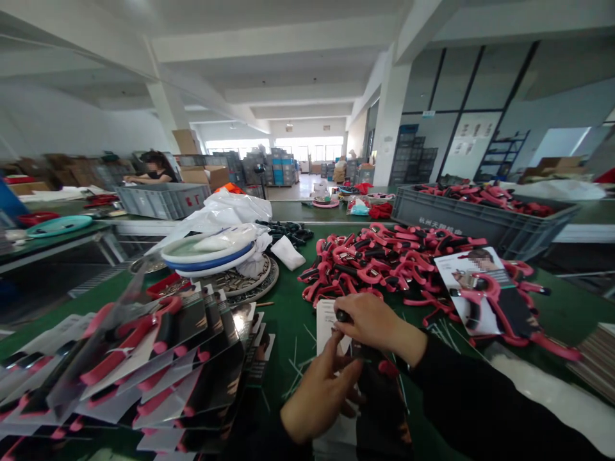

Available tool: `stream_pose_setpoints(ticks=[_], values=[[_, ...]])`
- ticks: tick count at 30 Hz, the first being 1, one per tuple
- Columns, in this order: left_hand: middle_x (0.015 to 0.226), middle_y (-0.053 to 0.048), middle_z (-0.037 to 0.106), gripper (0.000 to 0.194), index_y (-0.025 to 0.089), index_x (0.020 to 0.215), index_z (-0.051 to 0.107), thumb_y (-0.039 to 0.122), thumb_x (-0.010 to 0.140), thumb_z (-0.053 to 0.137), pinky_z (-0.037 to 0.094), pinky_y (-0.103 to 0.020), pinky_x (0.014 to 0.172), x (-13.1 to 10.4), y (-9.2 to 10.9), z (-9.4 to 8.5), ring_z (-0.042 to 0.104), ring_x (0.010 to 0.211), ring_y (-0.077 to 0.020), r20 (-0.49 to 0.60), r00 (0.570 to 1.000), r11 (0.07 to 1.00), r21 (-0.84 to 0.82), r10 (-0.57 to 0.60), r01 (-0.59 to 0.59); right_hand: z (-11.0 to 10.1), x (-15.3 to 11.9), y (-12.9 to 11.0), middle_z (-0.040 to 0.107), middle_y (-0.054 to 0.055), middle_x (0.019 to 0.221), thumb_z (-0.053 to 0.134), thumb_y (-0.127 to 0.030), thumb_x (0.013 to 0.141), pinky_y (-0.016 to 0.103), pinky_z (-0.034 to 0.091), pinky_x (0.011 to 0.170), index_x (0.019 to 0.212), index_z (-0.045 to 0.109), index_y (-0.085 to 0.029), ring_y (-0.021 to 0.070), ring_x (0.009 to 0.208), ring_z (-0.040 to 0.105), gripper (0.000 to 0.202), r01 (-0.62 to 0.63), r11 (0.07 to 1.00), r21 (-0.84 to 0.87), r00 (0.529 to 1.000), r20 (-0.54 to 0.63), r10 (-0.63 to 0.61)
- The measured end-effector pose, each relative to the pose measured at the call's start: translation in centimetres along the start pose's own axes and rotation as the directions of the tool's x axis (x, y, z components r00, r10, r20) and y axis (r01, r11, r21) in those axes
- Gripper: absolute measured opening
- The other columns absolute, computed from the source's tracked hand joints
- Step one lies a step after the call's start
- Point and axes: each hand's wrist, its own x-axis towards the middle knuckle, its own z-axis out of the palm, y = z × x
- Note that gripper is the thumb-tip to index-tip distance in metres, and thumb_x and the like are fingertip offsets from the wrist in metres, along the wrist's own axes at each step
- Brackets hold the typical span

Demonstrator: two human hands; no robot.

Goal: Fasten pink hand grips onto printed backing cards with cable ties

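Observation:
A printed backing card (379, 410) lies before me on the green table, with pink-and-black pliers (388, 368) on it, mostly covered by my hands. My right hand (368, 323) is closed around the tool at the card's upper part; a dark rounded end shows by its fingers. Lower and to the left, my left hand (324, 387) has curled fingers, its index fingertip meeting the right fingertips. What it pinches, if anything, is hidden. Thin clear ties (298, 368) lie beside the card. Further right rests another card with pink pliers (485, 294).
Carded pliers (187, 365) are stacked at left. Behind my hands spreads a heap of loose pink pliers (365, 256), with a grey crate (480, 224) beyond. White and blue round trays (209, 259) stand back left. A co-worker (158, 168) sits behind another crate.

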Motion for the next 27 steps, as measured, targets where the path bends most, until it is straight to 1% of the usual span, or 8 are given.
stream_pose_setpoints(ticks=[4, 8, 13, 16, 18, 21, 24, 27], values=[[0.089, -0.003, 0.061, 0.082, 0.024, 0.136, 0.02, 0.043, 0.069, 0.064, 0.044, -0.019, 0.046, 0.7, 0.0, 0.3, 0.066, 0.06, -0.0142, -0.064, 0.993, 0.961, -0.266, -0.1, 0.08, 1.1, 1.4, -0.8, 0.067, 0.005, 0.072, 0.066, -0.035, 0.072, 0.029, 0.044, 0.066, 0.073, 0.066, -0.016, 0.0181, 0.07, 0.061, 0.019, -0.03, 0.998, 0.048, 0.999, 0.041, 0.028], [0.086, -0.002, 0.063, 0.075, 0.024, 0.132, 0.025, 0.046, 0.071, 0.063, 0.022, -0.013, 0.031, 0.8, -0.4, -0.3, 0.057, 0.04, -0.0062, -0.116, 0.984, 0.95, -0.297, -0.138, 0.098, 0.9, -0.6, 0.3, 0.069, 0.005, 0.079, 0.045, -0.043, 0.087, 0.025, 0.044, 0.063, 0.102, 0.065, -0.016, 0.0159, 0.068, 0.061, 0.036, -0.123, 0.978, 0.167, 0.992, -0.01, 0.126], [0.074, 0.003, 0.06, 0.052, 0.021, 0.115, 0.044, 0.037, 0.071, 0.066, 0.012, -0.012, 0.03, 0.6, -1.0, -1.7, 0.036, 0.029, 0.0018, 0.018, 0.99, 0.869, -0.476, -0.14, 0.132, 1.0, -7.2, 1.8, 0.068, 0.007, 0.096, 0.041, -0.045, 0.089, 0.028, 0.049, 0.067, 0.127, 0.051, -0.018, 0.0177, 0.071, 0.064, 0.048, -0.219, 0.941, 0.259, 0.975, 0.035, 0.218], [0.073, 0.006, 0.054, 0.037, 0.021, 0.105, 0.05, 0.032, 0.073, 0.063, 0.009, -0.011, 0.033, 0.3, -0.9, -2.2, 0.03, 0.032, 0.004, 0.094, 0.984, 0.83, -0.529, -0.153, 0.18, 1.9, -10.0, 1.1, 0.057, 0.008, 0.126, 0.053, -0.045, 0.083, 0.036, 0.043, 0.091, 0.136, 0.041, -0.026, 0.0244, 0.106, 0.058, 0.058, -0.162, 0.904, 0.395, 0.986, 0.105, 0.131], [0.072, 0.006, 0.053, 0.034, 0.021, 0.104, 0.051, 0.03, 0.074, 0.062, 0.008, -0.01, 0.033, 0.1, -0.8, -2.2, 0.028, 0.032, 0.0043, 0.132, 0.977, 0.814, -0.54, -0.168, 0.213, 2.7, -10.8, 0.4, 0.052, 0.007, 0.132, 0.062, -0.043, 0.076, 0.039, 0.038, 0.098, 0.134, 0.044, -0.026, 0.0272, 0.117, 0.05, 0.062, -0.143, 0.884, 0.446, 0.988, 0.116, 0.101], [0.072, 0.004, 0.054, 0.029, 0.018, 0.102, 0.053, 0.028, 0.075, 0.06, 0.009, -0.011, 0.033, -0.3, -0.8, -1.9, 0.029, 0.033, 0.0037, 0.158, 0.972, 0.807, -0.543, -0.173, 0.232, 3.6, -11.0, -0.4, 0.061, 0.009, 0.12, 0.062, -0.035, 0.076, 0.038, 0.042, 0.094, 0.122, 0.056, -0.022, 0.026, 0.108, 0.057, 0.048, -0.189, 0.89, 0.415, 0.981, 0.038, 0.19], [0.072, 0.0, 0.059, 0.033, 0.018, 0.105, 0.054, 0.04, 0.08, 0.052, 0.013, -0.013, 0.032, -1.1, -0.8, -1.9, 0.034, 0.033, -0.0001, 0.121, 0.982, 0.888, -0.42, -0.147, 0.185, 4.4, -11.2, -0.8, 0.067, 0.008, 0.109, 0.055, -0.03, 0.08, 0.036, 0.047, 0.088, 0.115, 0.06, -0.023, 0.0233, 0.098, 0.062, 0.035, -0.153, 0.916, 0.37, 0.977, -0.084, 0.197], [0.062, 0.001, 0.057, 0.042, 0.017, 0.105, 0.057, 0.05, 0.082, 0.046, 0.024, -0.019, 0.037, -2.3, -0.8, -3.2, 0.04, 0.04, -0.0069, -0.017, 1.0, 0.999, 0.033, -0.015, 0.016, 5.0, -11.6, -1.2, 0.068, 0.009, 0.106, 0.053, -0.033, 0.083, 0.035, 0.05, 0.083, 0.117, 0.059, -0.023, 0.0225, 0.094, 0.064, 0.036, -0.098, 0.956, 0.276, 0.983, -0.121, 0.135]])
